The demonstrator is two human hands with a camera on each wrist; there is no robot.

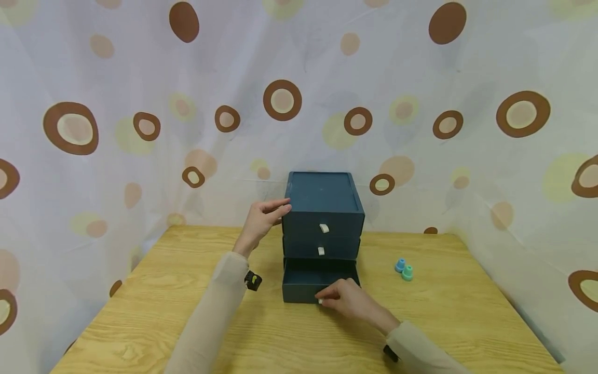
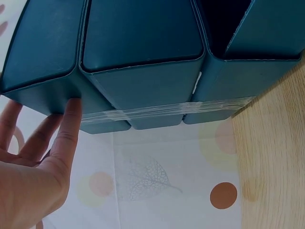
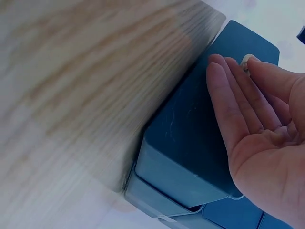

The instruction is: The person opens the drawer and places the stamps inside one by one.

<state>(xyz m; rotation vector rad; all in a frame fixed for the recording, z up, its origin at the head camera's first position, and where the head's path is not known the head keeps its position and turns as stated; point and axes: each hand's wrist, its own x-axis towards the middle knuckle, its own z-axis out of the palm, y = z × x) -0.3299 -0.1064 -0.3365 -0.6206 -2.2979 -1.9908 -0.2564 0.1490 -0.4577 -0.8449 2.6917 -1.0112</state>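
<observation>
A dark blue drawer cabinet (image 1: 322,193) with three stacked drawers stands at the back of the table. Its bottom drawer (image 1: 298,293) is pulled out, and the part of its inside that shows looks bare. My right hand (image 1: 352,301) pinches the small white pull tab (image 3: 246,61) on that drawer's front between thumb and fingers. Against the cabinet's upper left side, my left hand (image 1: 259,222) rests with its fingers extended; in the left wrist view the fingertips (image 2: 73,106) touch the side wall. The two upper drawers are closed, each with a white tab (image 1: 324,228).
A blue cone-shaped piece (image 1: 400,265) and a green one (image 1: 407,273) stand close together on the wooden table (image 1: 154,311), right of the cabinet. Clear tape (image 2: 157,112) runs across the cabinet's side. A patterned curtain (image 1: 317,62) hangs behind.
</observation>
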